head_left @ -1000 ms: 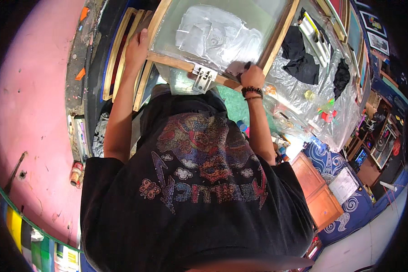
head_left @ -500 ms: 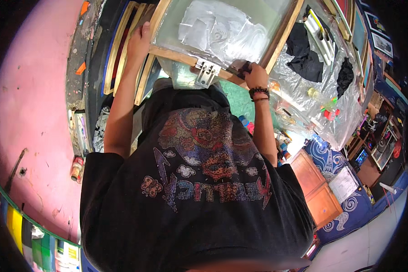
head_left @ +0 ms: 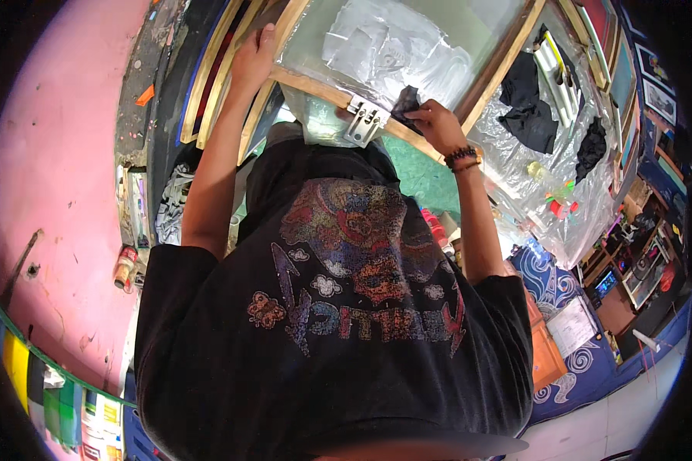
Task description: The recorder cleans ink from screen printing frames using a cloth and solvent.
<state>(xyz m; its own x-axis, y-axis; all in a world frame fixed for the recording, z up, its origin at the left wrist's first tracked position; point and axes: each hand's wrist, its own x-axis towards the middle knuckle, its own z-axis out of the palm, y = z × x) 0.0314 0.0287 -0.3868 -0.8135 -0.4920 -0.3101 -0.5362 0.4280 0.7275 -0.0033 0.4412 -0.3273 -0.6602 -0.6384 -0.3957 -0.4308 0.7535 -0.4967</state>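
In front of me is a wooden screen-printing frame with translucent mesh, its middle covered by a whitish, streaky patch. My left hand is closed round the frame's left rail, with the thumb on top and the other fingers hidden. A crumpled black cloth is pinched in my right hand, at the near rail beside the mesh's lower right corner. Left of that cloth, a metal hinge clamp grips the near rail.
More wooden frames lean at the left, near a pink wall. On the right, clear plastic sheeting carries black cloths and white tubes. Below the clamp is a green surface.
My right hand has shifted with the black cloth, which now shows more fully above the near rail. The whole view has shifted slightly; my left hand keeps its hold on the left rail.
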